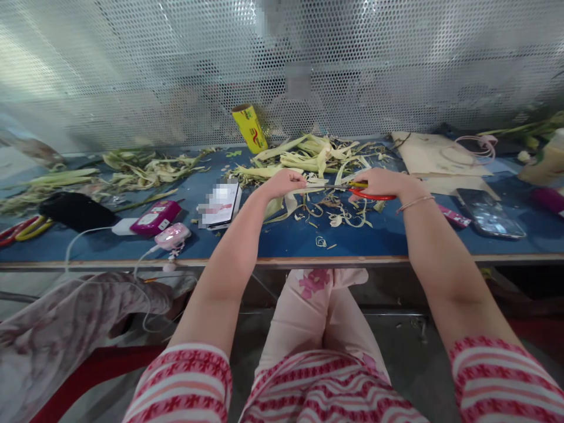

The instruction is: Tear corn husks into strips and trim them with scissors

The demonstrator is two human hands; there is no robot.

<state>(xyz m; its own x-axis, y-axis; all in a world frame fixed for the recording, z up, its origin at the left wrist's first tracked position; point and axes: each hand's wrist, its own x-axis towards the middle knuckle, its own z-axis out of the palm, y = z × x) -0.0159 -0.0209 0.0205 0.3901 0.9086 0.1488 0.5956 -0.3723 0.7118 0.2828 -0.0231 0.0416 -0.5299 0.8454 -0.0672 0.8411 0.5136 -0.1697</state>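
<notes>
My left hand (285, 181) pinches the end of a pale strip of what looks like corn husk (311, 188), held just over the table. On the other side, my right hand (378, 180) is closed around scissors (372, 193) with red and yellow handles. Their blades point left and meet the strip; I cannot tell whether they are apart. Behind both hands lies a pile of pale green husks (315, 154). Thin curled scraps (337, 220) are scattered below and between the hands.
A perforated metal screen (176, 70) stands along the back of the blue table (291, 242). A yellow tube (250, 128) leans there. Phones (224, 202) (490, 212), a magenta device (156, 217), a pink case (173, 236) and brown paper (434, 155) lie around. A co-worker's leg (88, 317) is at left.
</notes>
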